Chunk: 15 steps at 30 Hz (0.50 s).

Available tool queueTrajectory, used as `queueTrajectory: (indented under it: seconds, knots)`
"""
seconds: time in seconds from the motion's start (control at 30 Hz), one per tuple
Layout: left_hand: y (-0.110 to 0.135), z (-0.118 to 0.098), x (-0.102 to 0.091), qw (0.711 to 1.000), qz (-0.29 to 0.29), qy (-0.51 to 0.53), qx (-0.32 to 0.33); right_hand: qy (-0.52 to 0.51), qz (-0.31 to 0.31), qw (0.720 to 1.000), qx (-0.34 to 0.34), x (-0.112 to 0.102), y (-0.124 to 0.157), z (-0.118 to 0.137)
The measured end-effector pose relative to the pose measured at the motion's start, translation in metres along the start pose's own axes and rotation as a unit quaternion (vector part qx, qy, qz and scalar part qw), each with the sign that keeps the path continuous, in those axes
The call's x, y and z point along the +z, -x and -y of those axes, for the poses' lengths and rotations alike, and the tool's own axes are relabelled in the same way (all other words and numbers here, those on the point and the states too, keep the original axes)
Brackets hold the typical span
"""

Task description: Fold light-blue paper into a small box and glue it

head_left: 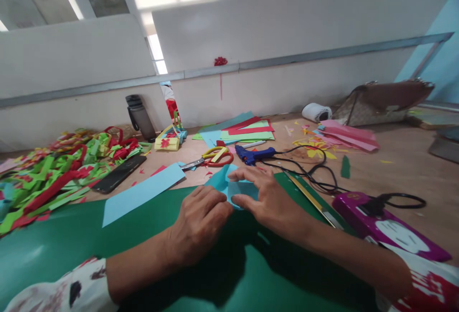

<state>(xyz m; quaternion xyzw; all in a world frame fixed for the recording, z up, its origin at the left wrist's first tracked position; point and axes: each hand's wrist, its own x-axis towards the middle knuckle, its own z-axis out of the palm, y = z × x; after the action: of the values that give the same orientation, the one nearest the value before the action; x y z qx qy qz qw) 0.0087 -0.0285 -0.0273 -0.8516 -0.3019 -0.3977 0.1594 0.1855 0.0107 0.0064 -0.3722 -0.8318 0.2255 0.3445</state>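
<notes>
A small light blue paper piece (229,185) lies folded on the green cutting mat (143,254). My left hand (199,221) rests on the mat with its fingers curled, the fingertips pinching the paper's near left edge. My right hand (267,197) lies over the paper's right side, fingers stretched and pressing it flat. A larger light blue strip (143,195) lies to the left on the mat's edge. Red and yellow scissors (211,157) and a blue glue gun (254,154) sit just beyond the hands.
A heap of green and red paper strips (53,168) fills the left. A black phone (120,173), a dark bottle (140,117), stacked coloured sheets (240,130), pink sheets (347,137), a brown bag (383,101), black cable (315,173) and a purple case (387,228) lie around. A metal ruler (311,199) borders the mat.
</notes>
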Motion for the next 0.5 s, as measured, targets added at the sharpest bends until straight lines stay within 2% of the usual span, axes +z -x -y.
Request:
queueTrajectory:
  seconds: [0.13,0.23,0.5]
  knots:
    - [0.0004,0.0002,0.0005,1.000,-0.002,0.007,-0.006,0.033,0.001,0.999,-0.026,0.0023,0.0009,0.0002]
    - [-0.0001,-0.0002,0.0012,1.000,-0.001,0.014,-0.006,0.038,0.011,0.999,-0.018,0.0033,0.0004,0.0003]
    - [-0.0053,-0.0020,-0.0025,1.000,-0.008,-0.002,0.018,-0.028,0.045,0.998,0.022,0.0013,-0.0002,-0.0009]
